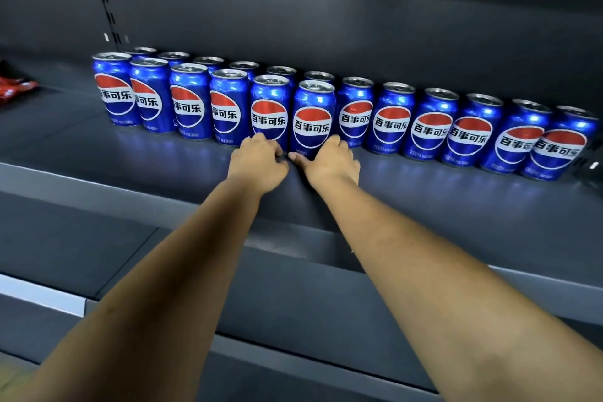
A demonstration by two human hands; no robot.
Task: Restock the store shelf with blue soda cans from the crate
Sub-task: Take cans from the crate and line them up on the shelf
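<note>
- A dark grey store shelf (pixel 424 202) ran across my view under a black back panel, with a red packet (pixel 13 88) off at nine o'clock.
- Blue soda cans (pixel 391 117) stood upright in a long back row, with a shorter front row on the left half.
- My left hand (pixel 257 161) rested at the foot of one front can (pixel 269 111), fingers curled at its base; whether it truly gripped, I could not tell.
- My right hand (pixel 331 161) curled round the base of the neighbouring can (pixel 313 119), thumb pointing towards nine o'clock.
- Both cans stood at twelve o'clock from my hands, touching them.
- I judged the step was best done by sliding each can flush against its neighbour, logo forward, pushing low to avoid tipping.
- The crate was out of view.
</note>
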